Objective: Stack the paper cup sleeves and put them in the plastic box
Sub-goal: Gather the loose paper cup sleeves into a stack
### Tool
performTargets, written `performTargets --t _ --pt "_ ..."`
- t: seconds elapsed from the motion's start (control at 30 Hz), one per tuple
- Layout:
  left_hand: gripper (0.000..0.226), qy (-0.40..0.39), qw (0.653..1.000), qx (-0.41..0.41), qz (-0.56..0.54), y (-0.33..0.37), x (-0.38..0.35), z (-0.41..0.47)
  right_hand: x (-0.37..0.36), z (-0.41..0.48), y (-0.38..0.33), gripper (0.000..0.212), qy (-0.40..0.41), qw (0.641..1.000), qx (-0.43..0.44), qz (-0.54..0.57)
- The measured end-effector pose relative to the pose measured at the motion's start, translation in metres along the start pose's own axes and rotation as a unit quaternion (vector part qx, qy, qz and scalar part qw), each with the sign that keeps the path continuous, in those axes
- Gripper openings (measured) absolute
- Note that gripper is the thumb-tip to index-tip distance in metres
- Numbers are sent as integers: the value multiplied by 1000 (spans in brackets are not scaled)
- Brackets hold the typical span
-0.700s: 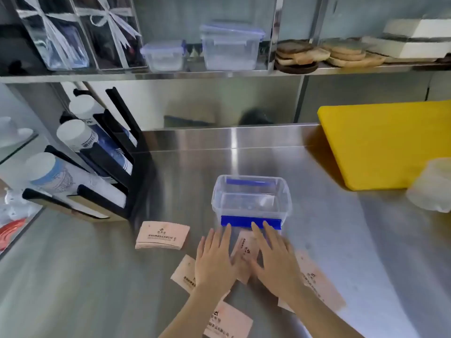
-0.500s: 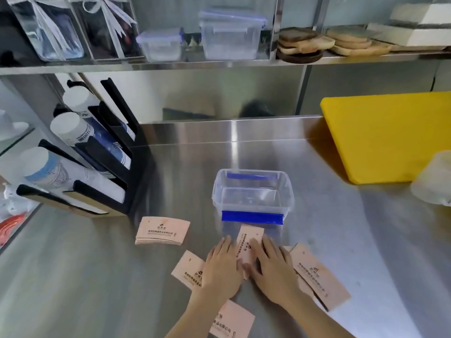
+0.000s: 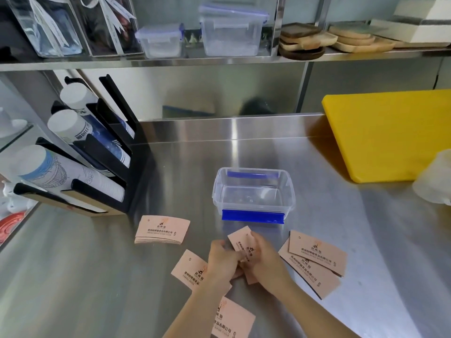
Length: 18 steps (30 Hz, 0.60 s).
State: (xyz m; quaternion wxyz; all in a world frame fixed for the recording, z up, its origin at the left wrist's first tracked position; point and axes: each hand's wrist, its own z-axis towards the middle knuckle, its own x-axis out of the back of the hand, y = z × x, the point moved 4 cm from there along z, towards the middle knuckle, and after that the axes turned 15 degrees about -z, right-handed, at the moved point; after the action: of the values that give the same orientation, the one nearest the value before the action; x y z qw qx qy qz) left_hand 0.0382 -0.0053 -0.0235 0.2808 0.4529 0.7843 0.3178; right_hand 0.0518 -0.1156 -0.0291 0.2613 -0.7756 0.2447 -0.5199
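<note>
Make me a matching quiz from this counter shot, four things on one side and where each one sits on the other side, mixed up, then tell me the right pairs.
Things:
1. neat stack of sleeves
2. plastic box
3. yellow board
4. sleeve being held

Places:
A. leaning at the right of the counter
B. between the left hand and right hand
C. on the counter in front of the cup rack
D. mid-counter, open, nothing in it, just beyond the hands

Pairs: 1-C, 2-D, 3-A, 4-B
</note>
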Motion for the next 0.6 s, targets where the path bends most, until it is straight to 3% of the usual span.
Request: performTargets --t 0.2,0.33,0.47,0.6 --pt "38 -34 999 0 -26 5 9 -4 25 -1 -12 60 10 999 33 4" --pt "50 -41 991 -119 47 23 16 -2 40 3 -23 38 20 993 88 -79" --pt "43 -71 948 -260 167 38 14 -7 47 6 -26 34 -7 983 121 -140" --pt "36 -90 946 -238 203 36 14 -5 48 9 -25 27 -30 978 118 -168"
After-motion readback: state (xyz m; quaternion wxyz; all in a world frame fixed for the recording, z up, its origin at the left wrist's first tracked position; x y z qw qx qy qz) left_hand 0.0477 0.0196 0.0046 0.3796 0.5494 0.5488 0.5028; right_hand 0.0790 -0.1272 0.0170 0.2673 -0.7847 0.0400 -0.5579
